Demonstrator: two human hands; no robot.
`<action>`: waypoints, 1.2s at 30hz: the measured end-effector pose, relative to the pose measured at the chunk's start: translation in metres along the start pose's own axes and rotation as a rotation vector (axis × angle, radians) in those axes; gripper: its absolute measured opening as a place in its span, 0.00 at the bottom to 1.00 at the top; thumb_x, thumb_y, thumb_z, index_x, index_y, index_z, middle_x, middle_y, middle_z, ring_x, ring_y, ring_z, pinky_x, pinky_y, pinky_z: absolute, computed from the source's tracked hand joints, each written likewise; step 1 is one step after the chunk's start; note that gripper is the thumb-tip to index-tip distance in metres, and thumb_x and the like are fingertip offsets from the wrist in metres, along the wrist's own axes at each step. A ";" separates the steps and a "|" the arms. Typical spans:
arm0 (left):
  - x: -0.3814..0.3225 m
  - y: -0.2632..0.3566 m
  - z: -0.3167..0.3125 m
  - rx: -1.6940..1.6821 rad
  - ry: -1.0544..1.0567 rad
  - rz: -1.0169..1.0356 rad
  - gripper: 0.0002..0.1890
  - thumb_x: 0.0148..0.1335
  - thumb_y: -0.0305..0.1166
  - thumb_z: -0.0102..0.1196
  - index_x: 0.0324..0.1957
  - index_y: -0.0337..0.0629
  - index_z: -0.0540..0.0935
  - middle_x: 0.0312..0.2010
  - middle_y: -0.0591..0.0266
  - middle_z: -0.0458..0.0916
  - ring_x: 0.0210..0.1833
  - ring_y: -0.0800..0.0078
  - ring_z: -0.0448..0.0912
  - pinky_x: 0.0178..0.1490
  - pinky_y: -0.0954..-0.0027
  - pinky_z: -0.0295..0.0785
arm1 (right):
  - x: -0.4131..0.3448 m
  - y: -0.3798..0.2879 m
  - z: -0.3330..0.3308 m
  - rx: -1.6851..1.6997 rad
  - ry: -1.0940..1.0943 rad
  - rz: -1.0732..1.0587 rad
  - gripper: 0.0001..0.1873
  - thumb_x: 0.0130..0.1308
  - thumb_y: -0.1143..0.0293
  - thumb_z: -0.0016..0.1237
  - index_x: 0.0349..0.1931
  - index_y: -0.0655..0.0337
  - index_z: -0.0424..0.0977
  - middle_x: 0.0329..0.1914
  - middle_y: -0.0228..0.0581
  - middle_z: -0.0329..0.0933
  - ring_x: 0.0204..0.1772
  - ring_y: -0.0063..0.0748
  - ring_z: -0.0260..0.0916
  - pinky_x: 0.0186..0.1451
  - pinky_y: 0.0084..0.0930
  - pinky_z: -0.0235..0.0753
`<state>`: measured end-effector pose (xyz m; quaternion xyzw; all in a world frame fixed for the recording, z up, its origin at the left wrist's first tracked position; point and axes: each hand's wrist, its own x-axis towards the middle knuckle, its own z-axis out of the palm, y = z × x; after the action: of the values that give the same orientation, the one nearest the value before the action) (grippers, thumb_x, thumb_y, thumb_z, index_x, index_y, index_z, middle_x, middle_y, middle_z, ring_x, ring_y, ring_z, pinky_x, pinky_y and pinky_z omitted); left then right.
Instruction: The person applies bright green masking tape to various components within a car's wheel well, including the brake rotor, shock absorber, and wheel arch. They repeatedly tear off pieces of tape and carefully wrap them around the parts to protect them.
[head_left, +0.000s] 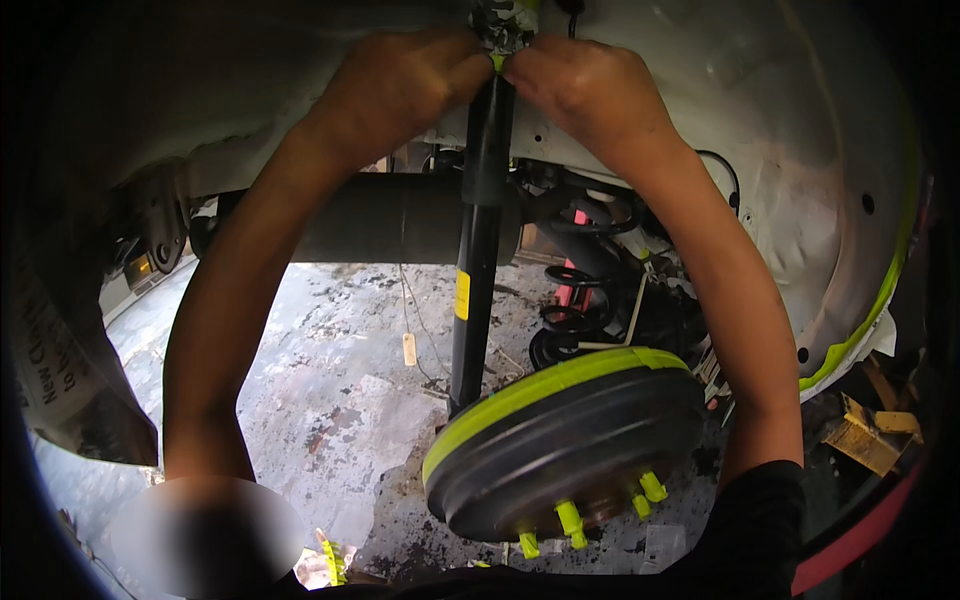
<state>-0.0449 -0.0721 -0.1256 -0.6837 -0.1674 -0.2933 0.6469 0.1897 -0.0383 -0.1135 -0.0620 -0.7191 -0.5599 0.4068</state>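
Observation:
A black shock absorber with a yellow label stands slightly tilted in the wheel well. Both of my hands are raised to its upper end. From the left, my left hand pinches yellow-green masking tape; my right hand meets it from the right, fingers bent onto the same spot. My fingertips are partly hidden against the shaft. Just above them, crumpled covering surrounds the top of the shock. Below stands a dark brake drum, with yellow-green tape around its rim and on its wheel studs.
Behind the shock runs a wide dark cylinder. A black coil spring stands right of it. The pale wheel-well panel curves around my right arm. Printed paper hangs at left. A yellow metal piece lies at right.

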 end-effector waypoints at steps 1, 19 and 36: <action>0.000 0.000 0.002 0.030 0.024 0.012 0.12 0.58 0.25 0.62 0.45 0.40 0.84 0.42 0.56 0.84 0.39 0.58 0.85 0.38 0.62 0.82 | 0.000 -0.002 0.002 -0.063 0.029 -0.041 0.03 0.60 0.71 0.55 0.33 0.57 0.77 0.29 0.36 0.77 0.34 0.42 0.81 0.35 0.37 0.82; -0.006 0.000 0.022 -0.672 0.295 -0.301 0.06 0.62 0.23 0.66 0.40 0.33 0.85 0.33 0.54 0.83 0.31 0.65 0.82 0.35 0.67 0.75 | -0.013 -0.007 0.013 0.056 0.092 0.035 0.06 0.59 0.76 0.57 0.37 0.60 0.79 0.31 0.38 0.78 0.34 0.44 0.81 0.35 0.35 0.80; -0.009 -0.002 0.015 -0.395 0.169 -0.162 0.07 0.61 0.26 0.66 0.40 0.36 0.83 0.35 0.55 0.82 0.36 0.60 0.83 0.39 0.63 0.79 | -0.008 -0.007 0.009 -0.070 0.043 -0.018 0.05 0.60 0.72 0.58 0.36 0.58 0.77 0.30 0.38 0.76 0.31 0.45 0.80 0.33 0.38 0.80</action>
<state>-0.0504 -0.0553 -0.1296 -0.7544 -0.1062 -0.4277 0.4865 0.1865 -0.0305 -0.1239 -0.0577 -0.6907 -0.5897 0.4146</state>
